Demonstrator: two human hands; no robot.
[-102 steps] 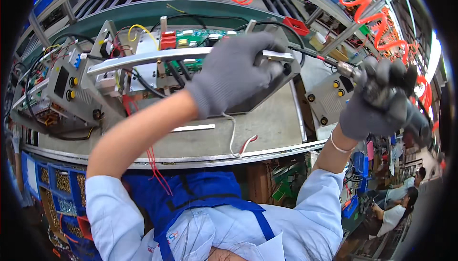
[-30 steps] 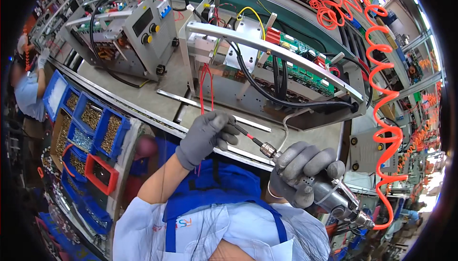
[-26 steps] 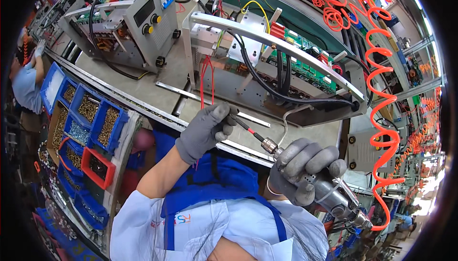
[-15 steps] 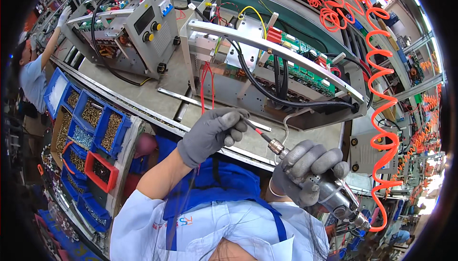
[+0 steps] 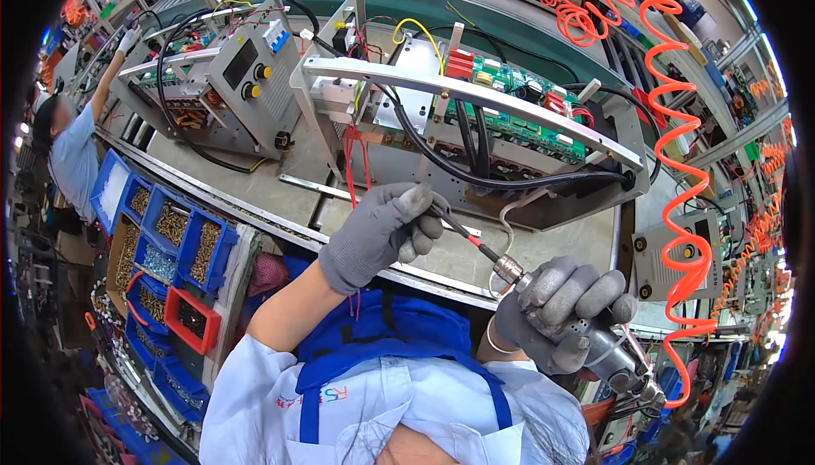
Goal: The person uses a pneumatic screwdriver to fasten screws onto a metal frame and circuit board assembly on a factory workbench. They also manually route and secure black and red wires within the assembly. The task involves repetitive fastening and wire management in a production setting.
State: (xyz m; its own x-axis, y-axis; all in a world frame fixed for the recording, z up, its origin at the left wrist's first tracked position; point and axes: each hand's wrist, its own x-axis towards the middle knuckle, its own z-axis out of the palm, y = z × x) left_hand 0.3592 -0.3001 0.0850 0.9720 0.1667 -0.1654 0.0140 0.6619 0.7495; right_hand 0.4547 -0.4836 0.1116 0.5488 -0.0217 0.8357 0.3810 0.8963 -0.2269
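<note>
My right hand (image 5: 564,312) is wrapped round a silver pneumatic screwdriver (image 5: 615,359), held in front of my chest and pointing up to the left. From its knurled chuck runs a long dark driver bit (image 5: 459,231) with a red band. My left hand (image 5: 378,231) is closed in a pinch at the far end of this bit; whether a small screw is also between the fingertips is hidden. Both hands wear grey gloves. Just beyond them, on the bench, an opened metal machine chassis (image 5: 543,199) shows a green circuit board (image 5: 518,95), black cables and red wires.
A second chassis (image 5: 246,83) with yellow-centred knobs stands to the left. Blue bins (image 5: 206,253) of screws and a red bin (image 5: 193,321) lie at my left. An orange coiled air hose (image 5: 679,202) hangs at the right. Far left, a co-worker (image 5: 72,146) reaches forward.
The view has shifted slightly, so the chassis sits a little further left. My left hand still pinches the bit's end, and my right hand keeps its hold on the screwdriver.
</note>
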